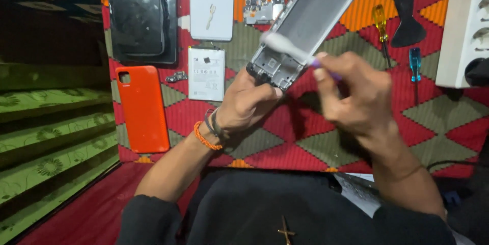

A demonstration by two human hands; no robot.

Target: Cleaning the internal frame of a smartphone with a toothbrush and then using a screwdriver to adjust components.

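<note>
Over the red patterned cloth (316,138), left hand (244,103) grips the lower end of a grey phone mid-frame (305,21), fingers curled around its edge, frame tilted up-right. Right hand (356,94) pinches a purple-handled brush (293,49), bristles touching the frame's lower part; blurred. Nearby: orange back cover (142,108), white battery (206,74), yellow screwdriver (379,26).
</note>
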